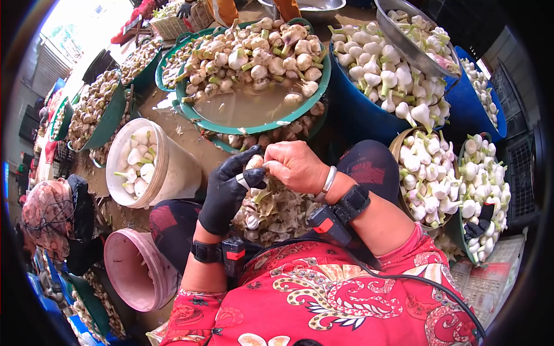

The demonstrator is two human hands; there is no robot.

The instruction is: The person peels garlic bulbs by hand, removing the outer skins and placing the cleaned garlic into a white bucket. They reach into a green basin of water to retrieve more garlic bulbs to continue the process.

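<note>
A garlic bulb is held up in front of my lap by my left hand, which wears a black glove with a pale band around one finger. My right hand is bare and closed, its thumb and fingertips pinching at the bulb's right side. What exactly lies between those fingertips is partly hidden. Below both hands, a heap of loose garlic skins lies between my legs. Just beyond them stands a green tub of murky water with unpeeled garlic bulbs piled at its far side.
To the left are a white bucket with clean bulbs and a pinkish bucket on its side. A blue tub of white bulbs stands at right, with a metal bowl above it. A black cable crosses my right side.
</note>
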